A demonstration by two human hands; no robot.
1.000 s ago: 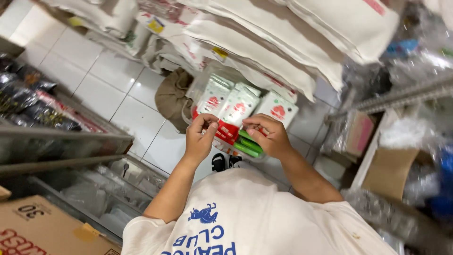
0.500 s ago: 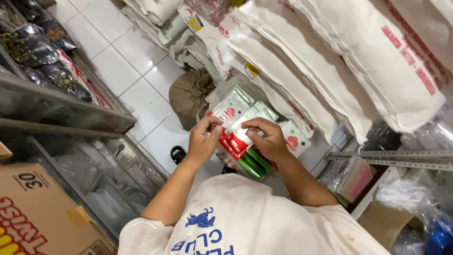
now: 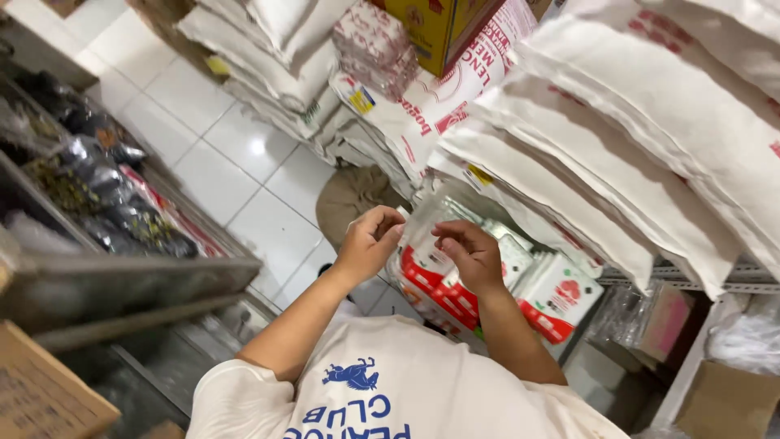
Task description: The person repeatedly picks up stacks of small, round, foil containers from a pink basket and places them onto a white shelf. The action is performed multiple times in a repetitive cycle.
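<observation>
My left hand [image 3: 370, 241] and my right hand [image 3: 469, 254] are raised close together in front of my chest. Their fingertips pinch the top edge of a thin clear plastic bag [image 3: 424, 229] from either side. Just below the hands is a pile of white packets with red bands [image 3: 561, 297], with a little green showing at its lower edge. Whether the bag holds anything is unclear. My white shirt with blue print [image 3: 382, 390] fills the bottom of the view.
Stacked white sacks [image 3: 650, 122] fill the right side, with a yellow carton [image 3: 435, 28] on top. A brown sack [image 3: 349, 199] lies on the white tiled floor [image 3: 236, 162]. A metal shelf [image 3: 122, 280] with dark packets runs along the left. A cardboard box [image 3: 41, 390] sits at bottom left.
My hands have risen off the red, white and green packets and now pinch a clear bag between them. The view has swung up and left along the sacks.
</observation>
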